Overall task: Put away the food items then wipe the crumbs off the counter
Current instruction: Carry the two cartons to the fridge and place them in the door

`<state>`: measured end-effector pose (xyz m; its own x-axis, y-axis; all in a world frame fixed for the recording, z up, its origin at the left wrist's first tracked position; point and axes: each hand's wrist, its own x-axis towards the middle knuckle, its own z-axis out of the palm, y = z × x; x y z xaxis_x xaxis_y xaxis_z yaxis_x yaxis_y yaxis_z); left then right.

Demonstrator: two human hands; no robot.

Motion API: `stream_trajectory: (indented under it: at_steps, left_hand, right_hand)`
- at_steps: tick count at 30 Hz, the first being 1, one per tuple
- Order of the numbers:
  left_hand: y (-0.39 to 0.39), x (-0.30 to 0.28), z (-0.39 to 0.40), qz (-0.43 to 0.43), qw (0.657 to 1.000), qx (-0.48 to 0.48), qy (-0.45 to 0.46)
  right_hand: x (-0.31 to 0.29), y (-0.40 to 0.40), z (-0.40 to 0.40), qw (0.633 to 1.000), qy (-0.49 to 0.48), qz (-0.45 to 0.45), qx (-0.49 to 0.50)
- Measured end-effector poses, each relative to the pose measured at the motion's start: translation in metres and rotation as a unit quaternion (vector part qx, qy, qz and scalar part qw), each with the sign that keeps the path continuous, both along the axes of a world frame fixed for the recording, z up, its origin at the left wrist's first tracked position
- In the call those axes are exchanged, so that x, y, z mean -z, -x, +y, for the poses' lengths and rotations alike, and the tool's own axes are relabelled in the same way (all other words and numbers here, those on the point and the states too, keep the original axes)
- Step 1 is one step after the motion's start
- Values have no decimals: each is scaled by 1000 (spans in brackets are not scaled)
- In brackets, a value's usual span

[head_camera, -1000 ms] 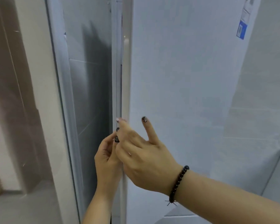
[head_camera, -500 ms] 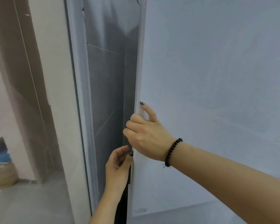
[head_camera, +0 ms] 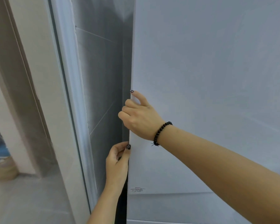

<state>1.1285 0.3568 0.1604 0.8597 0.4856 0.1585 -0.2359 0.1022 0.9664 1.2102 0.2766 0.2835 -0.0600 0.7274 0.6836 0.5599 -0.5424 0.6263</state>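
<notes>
A tall white fridge door (head_camera: pixel 208 78) fills the right of the view. My right hand (head_camera: pixel 141 117), with a black bead bracelet on the wrist, grips the door's left edge, fingers curled round it and the thumb lying on the front. Just below, my left hand (head_camera: pixel 118 160) holds the same edge from the left side, thumb on the front. No food items or counter are in view.
A grey tiled wall (head_camera: pixel 100 78) stands in the narrow gap left of the fridge. Further left is a white door frame (head_camera: pixel 66 94), and beyond it a room with a woven basket (head_camera: pixel 3 170) on the floor.
Both hands have taken hold of the door's left edge, the left hand dropping below the right. The door edge has swung to the right and the gap at the wall has widened.
</notes>
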Motion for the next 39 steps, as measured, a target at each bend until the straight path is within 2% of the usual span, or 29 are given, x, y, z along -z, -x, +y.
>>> stream_trajectory:
  at_steps: [18,24,29,33,35,39]
  left_hand:
    - [13,-7,0,57,998,8,-23]
    - [23,-15,0,65,997,17,-45]
    - [31,-22,1,62,996,21,-54]
    - [33,-24,0,57,997,24,-50]
    - [32,-23,-2,59,997,27,-50]
    - [31,-23,-21,61,996,54,-47]
  right_hand:
    - [0,-19,10,998,26,16,56]
    - [-5,-23,13,989,76,33,119]
    - [-6,-21,12,986,95,47,125]
    - [2,-11,7,983,96,136,73]
    - [13,5,-2,980,59,188,18]
    - [41,38,-32,960,-41,276,-9]
